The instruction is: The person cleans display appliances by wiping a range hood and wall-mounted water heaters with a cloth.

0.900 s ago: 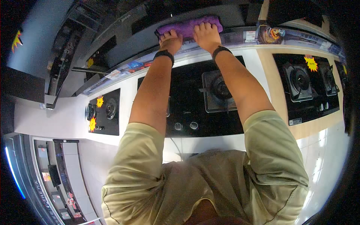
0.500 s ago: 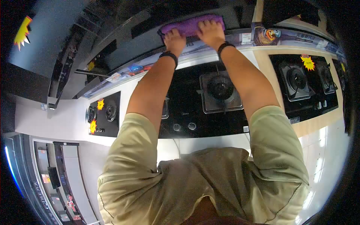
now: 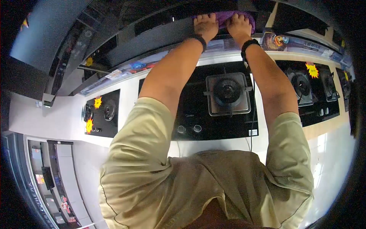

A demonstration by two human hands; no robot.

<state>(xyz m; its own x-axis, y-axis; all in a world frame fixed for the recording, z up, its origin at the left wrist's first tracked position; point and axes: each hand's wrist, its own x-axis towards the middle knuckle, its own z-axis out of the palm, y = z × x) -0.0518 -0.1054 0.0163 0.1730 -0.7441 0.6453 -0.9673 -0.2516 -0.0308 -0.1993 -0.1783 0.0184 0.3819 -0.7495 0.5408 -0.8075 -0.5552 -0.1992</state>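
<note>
A purple cloth [image 3: 225,16] lies against the dark, glossy panel [image 3: 164,24] of a range hood above the counter. My left hand [image 3: 206,26] presses on its left end, the fingers bent over it. Close by, my right hand [image 3: 239,26] grips the right part of the cloth, its fingers curled and knuckles up. Both wrists wear dark bands. Part of the cloth is hidden under the hands. Below my arms sits a black gas cooktop [image 3: 194,103] with a square burner grate [image 3: 228,93].
Another cooktop [image 3: 312,110] stands to the right and a smaller one [image 3: 110,124] to the left, both with yellow price stars. A printed strip [image 3: 297,44] runs along the wall under the hoods. A dark cable [image 3: 252,126] hangs over the counter's front edge.
Both hands and the purple cloth have slid to the right and slightly up along the hood panel. The cloth looks more bunched under the hands. The camera view has shifted slightly.
</note>
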